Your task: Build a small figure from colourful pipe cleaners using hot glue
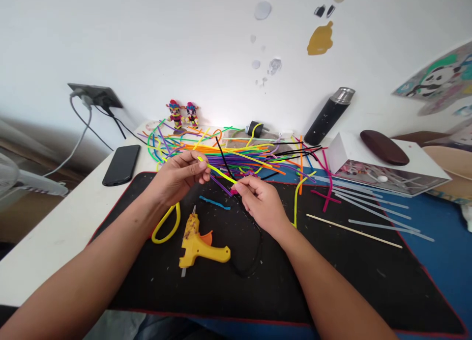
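A bright yellow pipe cleaner (221,174) stretches between my two hands above the black mat. My left hand (184,175) pinches its left end between thumb and forefinger. Fingers of my right hand (260,202) are closed on the other end. Below them lies a yellow hot glue gun (201,246) with an orange trigger and a glue stick poking out at the back. A short twisted blue piece (215,203) rests just above the glue gun. Beneath my left wrist, a yellow loop (167,227) is partly hidden.
Behind my hands spreads a heap of coloured pipe cleaners (228,155). Two small figures (174,113) stand by the wall. A phone (121,165) lies left; a black flask (329,116), a white box (387,163), clear glue sticks (379,205) and a wooden stick (354,231) are right.
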`<state>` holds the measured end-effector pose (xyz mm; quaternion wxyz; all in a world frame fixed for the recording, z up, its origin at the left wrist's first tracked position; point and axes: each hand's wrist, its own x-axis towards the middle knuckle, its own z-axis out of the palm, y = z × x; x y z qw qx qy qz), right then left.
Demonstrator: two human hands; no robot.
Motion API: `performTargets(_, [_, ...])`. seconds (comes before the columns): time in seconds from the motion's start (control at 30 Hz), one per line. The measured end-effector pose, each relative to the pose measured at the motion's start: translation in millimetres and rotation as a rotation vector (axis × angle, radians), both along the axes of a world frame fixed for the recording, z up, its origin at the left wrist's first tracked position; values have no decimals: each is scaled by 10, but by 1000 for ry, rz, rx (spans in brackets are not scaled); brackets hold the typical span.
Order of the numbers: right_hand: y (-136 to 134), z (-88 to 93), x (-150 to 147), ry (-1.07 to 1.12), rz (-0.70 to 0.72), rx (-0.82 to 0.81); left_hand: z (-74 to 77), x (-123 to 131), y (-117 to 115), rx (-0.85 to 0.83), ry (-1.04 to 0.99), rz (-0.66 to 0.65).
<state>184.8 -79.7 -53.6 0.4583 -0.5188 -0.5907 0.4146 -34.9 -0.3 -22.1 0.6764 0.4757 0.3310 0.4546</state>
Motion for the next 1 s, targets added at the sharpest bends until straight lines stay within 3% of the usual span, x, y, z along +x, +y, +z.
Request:
performTargets(0.33, [43, -8, 91, 43, -76, -18, -45, 28, 17, 101, 148, 131])
performTargets(0.57, [53, -25, 117, 35, -114, -22, -27, 41, -38, 299, 355, 244])
performTargets(0.67, [44, -36, 114, -11, -119, -9, -58, 53, -41, 265, 335, 281])
performTargets(0.8, [29, -24, 105, -93, -129, 28, -119, 47, 0, 175, 298, 245])
performTargets(1.0, [75, 55, 162, 125, -219, 7, -132, -61, 92, 357, 567, 208])
